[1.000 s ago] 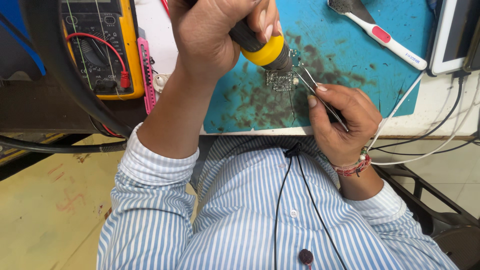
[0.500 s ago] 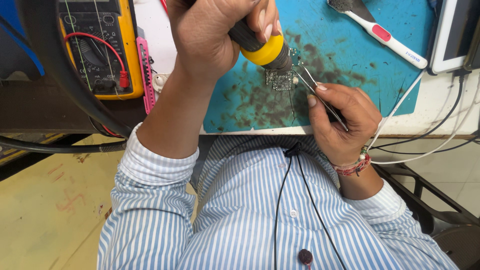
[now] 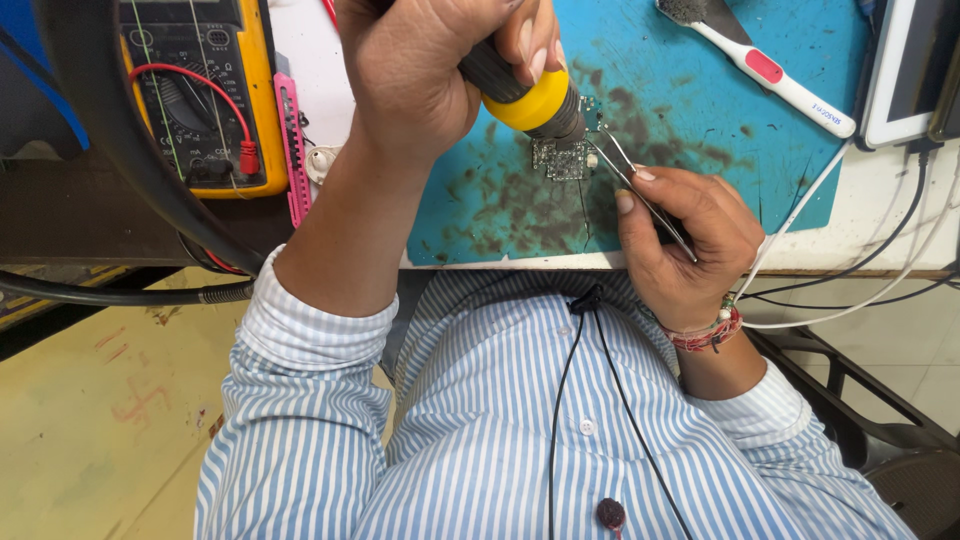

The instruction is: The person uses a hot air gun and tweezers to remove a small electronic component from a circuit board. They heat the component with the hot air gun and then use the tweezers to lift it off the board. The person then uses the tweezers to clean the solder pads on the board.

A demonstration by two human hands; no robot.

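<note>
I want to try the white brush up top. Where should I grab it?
Grab the brush by its long white handle, near the red patch, coming from above. It lies flat on the mat with bristles at the upper left, so the handle end, toward the right, is the free part to pinch.

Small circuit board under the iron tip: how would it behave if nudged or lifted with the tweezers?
The circuit board looks tiny and thin, so probably very light and apt to slide on the teal mat. It seems stiff. The tweezers in the right hand touch its edge, likely steadying it.
</note>
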